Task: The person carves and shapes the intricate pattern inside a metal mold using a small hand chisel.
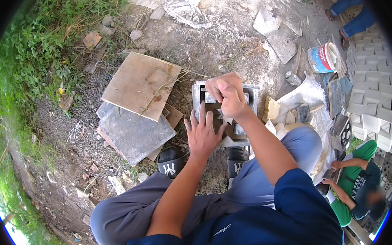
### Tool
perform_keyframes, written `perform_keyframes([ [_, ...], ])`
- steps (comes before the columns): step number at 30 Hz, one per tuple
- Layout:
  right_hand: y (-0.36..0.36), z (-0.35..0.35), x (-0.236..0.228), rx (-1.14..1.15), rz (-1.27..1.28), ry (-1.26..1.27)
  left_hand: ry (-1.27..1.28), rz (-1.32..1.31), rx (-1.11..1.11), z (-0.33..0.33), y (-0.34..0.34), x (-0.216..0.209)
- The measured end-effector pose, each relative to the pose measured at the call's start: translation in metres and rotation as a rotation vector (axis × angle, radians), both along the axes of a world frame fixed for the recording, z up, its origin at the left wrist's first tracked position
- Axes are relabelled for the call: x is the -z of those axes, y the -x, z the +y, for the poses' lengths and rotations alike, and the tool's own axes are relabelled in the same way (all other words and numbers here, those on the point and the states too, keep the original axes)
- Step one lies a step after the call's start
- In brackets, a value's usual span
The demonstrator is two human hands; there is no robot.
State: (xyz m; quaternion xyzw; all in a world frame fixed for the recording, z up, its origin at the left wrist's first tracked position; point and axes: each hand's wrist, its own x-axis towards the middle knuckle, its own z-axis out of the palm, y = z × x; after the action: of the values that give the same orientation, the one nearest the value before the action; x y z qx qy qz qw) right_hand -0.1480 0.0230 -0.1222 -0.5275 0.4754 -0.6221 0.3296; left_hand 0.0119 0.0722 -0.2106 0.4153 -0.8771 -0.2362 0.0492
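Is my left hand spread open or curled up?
Spread open: your left hand has fingers fanned apart, gaps between them, at the grey square frame.

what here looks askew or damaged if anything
Left of the grey frame, the brown board lies turned against the grey slab beneath, their edges not lined up. Farther off, a pale sheet has ragged edges, possibly broken.
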Motion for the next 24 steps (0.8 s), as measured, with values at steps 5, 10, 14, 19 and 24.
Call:
perform_keyframes([
  [5, 0.011, 0.013, -0.071, -0.006, -0.368, 0.194, 0.044, 0.035, -0.016, -0.004, -0.008, 0.0],
  [10, 0.035, 0.025, -0.081, 0.001, -0.333, 0.356, 0.071, 0.032, -0.01, -0.002, -0.001, 0.001],
  [14, 0.03, 0.029, -0.057, 0.055, -0.325, 0.414, 0.056, 0.024, -0.017, -0.002, -0.002, 0.0],
  [19, 0.024, 0.032, -0.041, 0.225, -0.163, 0.315, 0.018, 0.062, -0.021, -0.003, -0.002, 0.002],
  [24, 0.021, 0.021, -0.033, 0.242, -0.084, 0.204, 0.036, 0.037, -0.017, -0.003, 0.0, -0.001],
])
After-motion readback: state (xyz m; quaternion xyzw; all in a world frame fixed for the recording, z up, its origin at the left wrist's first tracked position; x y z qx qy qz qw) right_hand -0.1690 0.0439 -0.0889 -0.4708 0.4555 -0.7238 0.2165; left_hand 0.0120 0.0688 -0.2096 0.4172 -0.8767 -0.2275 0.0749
